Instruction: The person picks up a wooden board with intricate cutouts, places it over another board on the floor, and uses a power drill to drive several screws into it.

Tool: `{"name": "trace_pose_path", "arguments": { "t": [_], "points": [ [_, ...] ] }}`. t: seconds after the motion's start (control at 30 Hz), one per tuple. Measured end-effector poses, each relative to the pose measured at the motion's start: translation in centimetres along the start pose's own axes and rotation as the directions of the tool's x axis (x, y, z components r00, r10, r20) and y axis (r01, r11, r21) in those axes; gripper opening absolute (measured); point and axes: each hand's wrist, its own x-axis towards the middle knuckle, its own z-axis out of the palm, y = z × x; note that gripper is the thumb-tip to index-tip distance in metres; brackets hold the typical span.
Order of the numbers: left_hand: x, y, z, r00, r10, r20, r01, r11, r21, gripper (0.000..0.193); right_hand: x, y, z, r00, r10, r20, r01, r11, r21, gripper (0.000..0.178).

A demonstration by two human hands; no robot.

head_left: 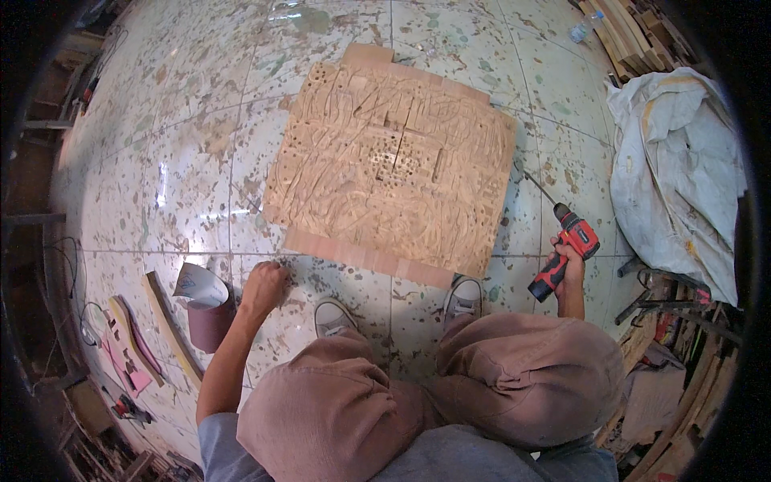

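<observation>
My right hand (570, 271) is wrapped round the grip of a red and black cordless drill (581, 236). From its chuck a long thin bit (541, 187) points up and left toward the right edge of a carved wooden panel (466, 169). The panel lies flat on the floor in front of my shoes, covered in carved grooves and small drilled holes, with slots near its middle. My left hand (267, 287) is closed near the panel's lower left corner, apart from it. Its fingers are curled under, so anything in them is hidden.
Left of my left forearm stand a roll of brown sandpaper (211, 325) and a wooden strip (172, 329). A pink sheet (128, 365) and another power tool (131, 410) lie farther left. On the right are a white sack (662, 173), stacked boards (630, 36) and a plastic bottle (586, 27).
</observation>
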Motion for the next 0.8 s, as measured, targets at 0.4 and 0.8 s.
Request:
{"name": "trace_pose_path", "arguments": {
  "t": [0.4, 0.8],
  "points": [
    [-1.4, 1.5, -3.2, 0.954, -0.225, -0.198, 0.158, 0.939, -0.306, 0.014, -0.4, -1.4, -0.1, 0.996, -0.083, 0.019, 0.084, 0.993, -0.077, 0.045],
    [4.8, 11.2, -7.2, 0.928, -0.311, -0.203, -0.022, 0.501, -0.865, 0.019, -6.5, -11.5, 5.5, 0.842, -0.103, 0.529, 0.303, 0.902, -0.307, 0.049]
  ]
}}
